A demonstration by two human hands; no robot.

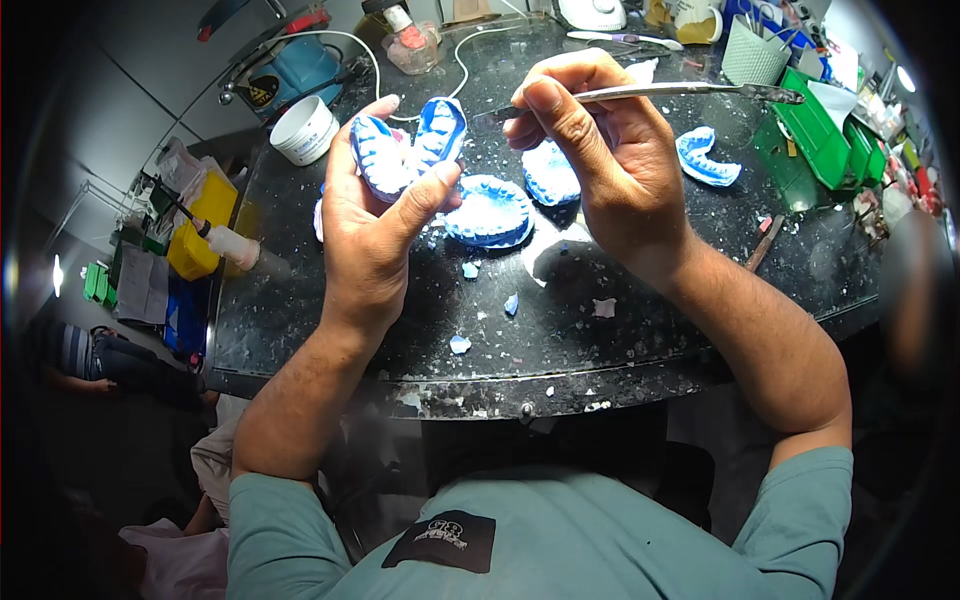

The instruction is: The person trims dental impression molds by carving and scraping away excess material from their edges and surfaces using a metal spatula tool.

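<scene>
My left hand [385,215] is wrapped round a blue-and-white dental impression [383,160], a horseshoe shape with tooth hollows turned up toward me. In my right hand [610,150] a thin metal dental spatula [690,90] is pinched between thumb and fingers. Its broad, stained end points right, while the thin tip reaches left near the impression; I cannot tell whether it touches. Below and between the hands lies a round blue-and-white impression [490,212] on the bench. Another impression [550,172] is partly hidden behind my right hand. A curved blue piece [708,157] lies farther right.
Blue and white scraps [511,304] dot the black bench [430,330]. A white tub [304,131] stands at the left, a glass bottle [412,48] at the back. Green bins [815,130] and a tool cup [757,52] are at the right. Another person [120,365] is at far left.
</scene>
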